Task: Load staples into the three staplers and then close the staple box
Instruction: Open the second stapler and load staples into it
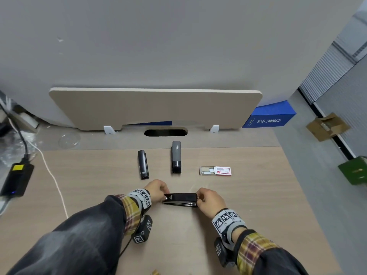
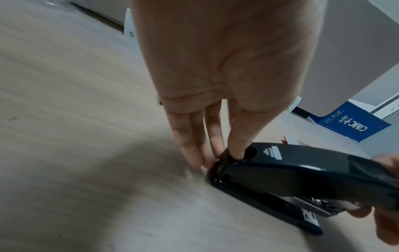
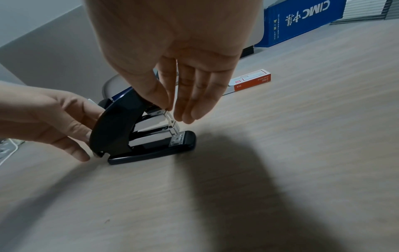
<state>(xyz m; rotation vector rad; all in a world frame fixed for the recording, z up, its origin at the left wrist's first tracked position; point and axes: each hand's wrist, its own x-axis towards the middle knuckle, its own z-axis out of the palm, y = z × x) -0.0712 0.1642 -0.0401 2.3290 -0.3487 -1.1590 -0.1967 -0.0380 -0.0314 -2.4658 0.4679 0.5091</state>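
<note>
A black stapler point(image 1: 180, 199) lies sideways on the wooden desk point(image 1: 258, 215) between my two hands. My left hand point(image 1: 165, 195) pinches its rear end, the thumb on a round dimple in the cover point(image 2: 250, 151). My right hand point(image 1: 198, 198) pinches the front end, thumb and forefinger at the metal magazine tip point(image 3: 170, 117). The black cover point(image 3: 116, 122) arches above the magazine. Farther back stand a slim black stapler point(image 1: 143, 164) and a grey-and-black stapler point(image 1: 176, 157). The red-and-white staple box point(image 1: 222, 171) lies to the right, its tray point(image 1: 206, 170) slid out.
A beige divider panel point(image 1: 155, 108) and a cable slot point(image 1: 165, 132) close the desk's far side. A blue box point(image 1: 270, 116) stands at the back right. On the left lie a black adapter point(image 1: 16, 179), a white cable point(image 1: 53, 179) and a glass dish point(image 1: 68, 139).
</note>
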